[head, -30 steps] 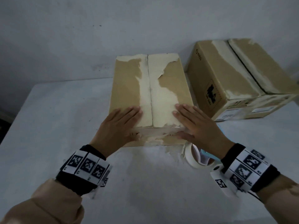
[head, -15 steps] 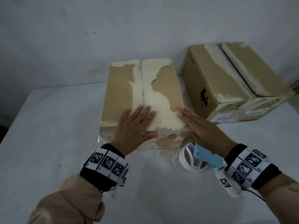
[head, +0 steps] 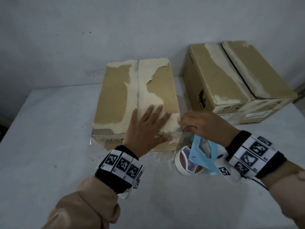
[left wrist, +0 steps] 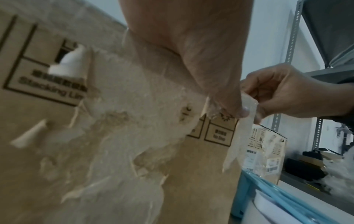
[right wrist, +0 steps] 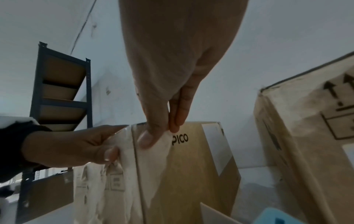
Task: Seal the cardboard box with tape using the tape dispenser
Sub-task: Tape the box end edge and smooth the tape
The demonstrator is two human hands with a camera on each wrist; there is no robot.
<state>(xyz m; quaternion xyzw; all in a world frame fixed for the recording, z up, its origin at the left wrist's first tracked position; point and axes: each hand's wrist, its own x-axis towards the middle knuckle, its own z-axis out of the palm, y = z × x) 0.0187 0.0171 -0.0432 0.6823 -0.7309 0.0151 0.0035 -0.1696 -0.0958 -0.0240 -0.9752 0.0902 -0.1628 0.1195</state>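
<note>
- Pinched between thumb and forefinger of the right hand point(head: 204, 125) was the free end of the clear tape point(left wrist: 247, 119), a narrow grip at the near right corner of the cardboard box point(head: 115, 96).
- Left hand point(head: 146, 128) lay flat with fingers spread across the box's near top edge, thumb down on the front face, holding the flaps shut.
- Blue tape dispenser point(head: 200, 154) stood on the tabletop point(head: 49, 129) just beside that corner, under the right wrist.
- To do this well, the strip probably needed keeping taut and straight, then pressing down smoothly along the edge so it would not wrinkle or stick to itself.
</note>
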